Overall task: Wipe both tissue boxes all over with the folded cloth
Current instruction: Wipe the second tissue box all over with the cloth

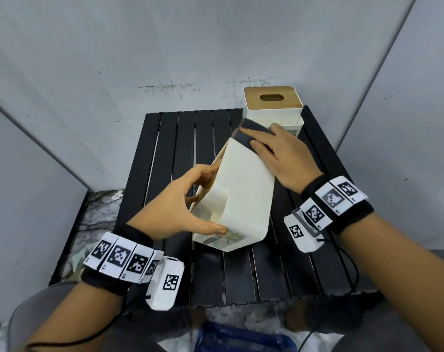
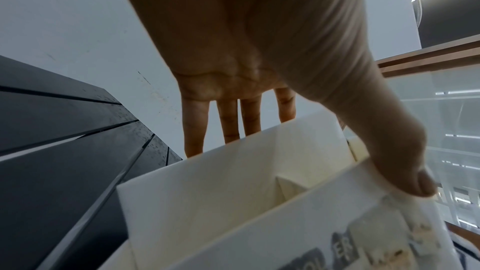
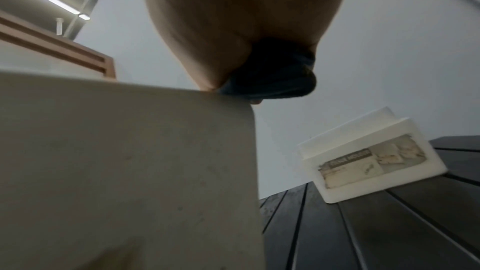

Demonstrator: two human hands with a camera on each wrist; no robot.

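A white tissue box (image 1: 243, 189) is tilted up off the black slatted table (image 1: 165, 148). My left hand (image 1: 205, 199) grips its near end, thumb on the labelled face (image 2: 337, 243) and fingers on the far side. My right hand (image 1: 264, 138) holds the dark folded cloth (image 1: 246, 133) and presses it on the box's far upper edge. The right wrist view shows the cloth (image 3: 275, 77) bunched under the palm against the box (image 3: 130, 171). The second tissue box (image 1: 271, 102), white with a slotted wooden lid, stands at the table's back right, just behind my right hand.
Grey walls close in on the table at the back and on both sides. Left of the table lies litter (image 1: 96, 219) on the floor. A blue object (image 1: 241, 339) sits below the table's front edge, between my knees. Bare slats run across the table's left and front.
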